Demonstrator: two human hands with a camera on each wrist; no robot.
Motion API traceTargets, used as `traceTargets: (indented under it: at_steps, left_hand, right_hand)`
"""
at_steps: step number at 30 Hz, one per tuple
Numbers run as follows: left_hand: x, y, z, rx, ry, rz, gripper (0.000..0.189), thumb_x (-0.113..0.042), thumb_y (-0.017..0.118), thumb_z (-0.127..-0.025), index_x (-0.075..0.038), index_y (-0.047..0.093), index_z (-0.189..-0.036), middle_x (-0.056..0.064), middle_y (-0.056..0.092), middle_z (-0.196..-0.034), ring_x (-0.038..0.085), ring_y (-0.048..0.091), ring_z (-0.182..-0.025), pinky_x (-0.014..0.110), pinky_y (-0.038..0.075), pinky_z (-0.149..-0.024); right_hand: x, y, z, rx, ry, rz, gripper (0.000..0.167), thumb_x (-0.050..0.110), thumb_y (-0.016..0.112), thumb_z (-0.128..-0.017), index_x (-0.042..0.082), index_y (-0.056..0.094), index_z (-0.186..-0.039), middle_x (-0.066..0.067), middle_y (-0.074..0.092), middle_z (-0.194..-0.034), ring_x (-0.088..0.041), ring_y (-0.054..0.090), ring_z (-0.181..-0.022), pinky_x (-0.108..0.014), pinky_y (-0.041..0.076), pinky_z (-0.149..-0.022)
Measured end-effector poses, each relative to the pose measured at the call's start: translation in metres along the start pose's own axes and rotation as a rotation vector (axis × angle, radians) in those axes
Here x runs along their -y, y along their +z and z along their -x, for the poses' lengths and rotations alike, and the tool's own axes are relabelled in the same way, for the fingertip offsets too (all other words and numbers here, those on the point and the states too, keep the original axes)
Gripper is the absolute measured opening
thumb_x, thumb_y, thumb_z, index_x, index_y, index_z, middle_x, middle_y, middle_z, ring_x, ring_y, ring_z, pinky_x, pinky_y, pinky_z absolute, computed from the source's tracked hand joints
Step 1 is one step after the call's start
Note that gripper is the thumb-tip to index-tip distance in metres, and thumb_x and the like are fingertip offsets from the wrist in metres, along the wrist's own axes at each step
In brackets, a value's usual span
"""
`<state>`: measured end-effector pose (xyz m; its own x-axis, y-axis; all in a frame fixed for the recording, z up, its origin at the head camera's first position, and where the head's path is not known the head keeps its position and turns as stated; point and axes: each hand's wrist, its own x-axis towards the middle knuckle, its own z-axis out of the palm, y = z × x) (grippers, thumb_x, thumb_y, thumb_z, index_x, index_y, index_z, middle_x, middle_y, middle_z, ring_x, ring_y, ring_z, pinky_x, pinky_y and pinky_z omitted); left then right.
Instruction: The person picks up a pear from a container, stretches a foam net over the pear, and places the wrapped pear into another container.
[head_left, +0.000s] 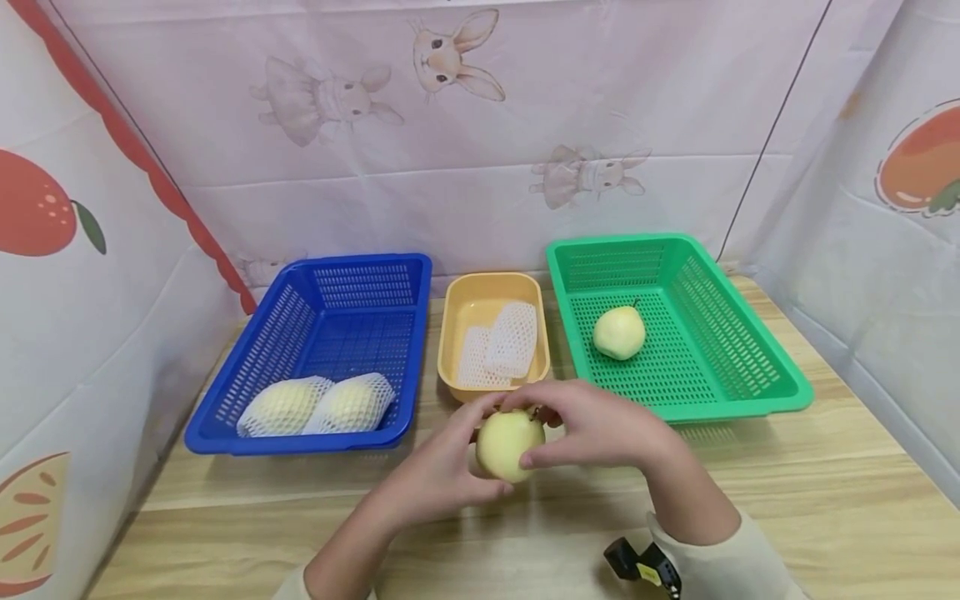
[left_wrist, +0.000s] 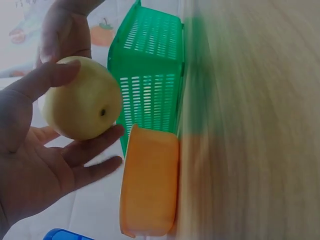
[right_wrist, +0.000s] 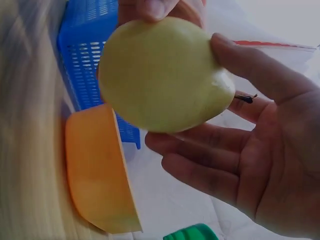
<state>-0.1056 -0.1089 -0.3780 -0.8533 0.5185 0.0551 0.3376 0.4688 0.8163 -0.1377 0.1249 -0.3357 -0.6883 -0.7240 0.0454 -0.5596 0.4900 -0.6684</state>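
A pale yellow pear is held up between both hands, in front of the yellow tub. My left hand grips it from the left, thumb and fingers round its side. From the right, my right hand pinches the same pear near its stem, with the thumb on the near side. In the right wrist view the pear is bare and its dark stem points toward the right palm. The left wrist view shows the dark blossom end of the pear. White foam net sleeves lie in the tub.
At left stands a blue basket with two net-wrapped pears at its near end. One bare pear lies in the green basket at right. A small black device sits by the right sleeve. Printed cloth walls surround the wooden table.
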Motion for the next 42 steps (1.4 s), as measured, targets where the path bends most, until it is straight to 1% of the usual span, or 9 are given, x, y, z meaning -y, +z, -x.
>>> traceTargets:
  at_steps: [4,9,14,19,23,27,30,34,42]
  left_hand:
    - [0.005,0.001,0.0,0.042,-0.044,-0.049,0.093,-0.035,0.084,-0.076,-0.036,0.028,-0.151,-0.011,0.044,-0.147,0.013,0.051,-0.125,0.042,0.046,-0.104]
    - [0.012,0.002,-0.001,0.061,-0.111,-0.073,0.075,-0.054,0.075,-0.081,-0.036,0.04,-0.145,-0.013,0.05,-0.142,0.015,0.054,-0.124,0.043,0.048,-0.102]
    - [0.018,0.0,-0.003,0.072,-0.161,-0.115,0.069,-0.048,0.08,-0.077,-0.032,0.05,-0.137,-0.011,0.062,-0.126,0.015,0.06,-0.113,0.039,0.051,-0.094]
    - [0.022,-0.002,-0.005,0.093,-0.158,-0.164,0.066,-0.044,0.083,-0.076,-0.03,0.053,-0.133,-0.008,0.065,-0.119,0.013,0.062,-0.108,0.035,0.053,-0.089]
    - [0.023,-0.003,-0.006,0.109,-0.133,-0.191,0.069,-0.04,0.082,-0.078,-0.026,0.052,-0.138,-0.007,0.063,-0.125,0.012,0.061,-0.109,0.037,0.051,-0.093]
    - [0.024,-0.003,-0.007,0.118,-0.134,-0.206,0.07,-0.04,0.081,-0.079,-0.018,0.053,-0.139,-0.004,0.064,-0.124,0.011,0.061,-0.104,0.036,0.052,-0.091]
    - [0.024,-0.004,-0.007,0.12,-0.148,-0.21,0.071,-0.04,0.08,-0.079,-0.012,0.054,-0.139,-0.001,0.064,-0.124,0.011,0.06,-0.102,0.036,0.052,-0.089]
    - [0.023,-0.004,-0.007,0.131,-0.155,-0.207,0.071,-0.041,0.079,-0.08,-0.01,0.054,-0.139,0.0,0.064,-0.124,0.011,0.061,-0.103,0.036,0.052,-0.089]
    - [0.022,-0.005,-0.006,0.141,-0.159,-0.228,0.073,-0.041,0.078,-0.081,-0.011,0.051,-0.141,0.005,0.059,-0.135,0.018,0.059,-0.117,0.04,0.05,-0.098]
  right_hand:
    - [0.0,0.011,-0.007,0.01,0.053,0.099,0.05,0.031,0.082,-0.077,0.025,0.064,-0.123,0.016,0.063,-0.118,-0.005,0.059,-0.105,-0.032,0.052,-0.09]
    - [0.0,0.027,-0.015,0.029,0.106,0.215,0.052,0.038,0.085,-0.073,0.026,0.066,-0.12,0.009,0.065,-0.123,-0.012,0.06,-0.114,-0.039,0.05,-0.096]
    - [0.001,0.037,-0.021,0.036,0.072,0.288,0.051,0.043,0.086,-0.071,0.025,0.068,-0.115,0.007,0.067,-0.109,-0.012,0.062,-0.098,-0.035,0.053,-0.084]
    - [0.002,0.03,-0.022,0.066,0.082,0.208,0.048,0.047,0.078,-0.08,0.025,0.067,-0.121,0.01,0.067,-0.116,-0.012,0.062,-0.107,-0.037,0.052,-0.091]
    - [0.0,0.022,-0.023,-0.051,0.045,0.159,0.034,0.04,0.065,-0.093,0.021,0.067,-0.12,0.008,0.065,-0.121,-0.014,0.06,-0.115,-0.039,0.05,-0.099]
    - [-0.007,0.027,-0.033,-0.257,0.031,0.277,0.028,0.024,0.052,-0.098,0.012,0.07,-0.115,-0.005,0.061,-0.128,-0.024,0.051,-0.127,-0.043,0.044,-0.108]
    - [-0.016,0.036,-0.046,-0.327,0.079,0.377,0.032,0.019,0.046,-0.098,0.006,0.071,-0.113,-0.017,0.056,-0.135,-0.037,0.039,-0.138,-0.048,0.032,-0.117]
    - [-0.026,0.044,-0.059,-0.297,0.204,0.465,0.036,0.022,0.042,-0.1,0.005,0.071,-0.113,-0.024,0.05,-0.142,-0.045,0.027,-0.144,-0.051,0.019,-0.122]
    - [-0.038,0.05,-0.072,-0.211,0.439,0.46,0.053,0.035,0.033,-0.105,0.001,0.072,-0.111,-0.024,0.04,-0.151,-0.044,0.015,-0.149,-0.059,0.017,-0.12]
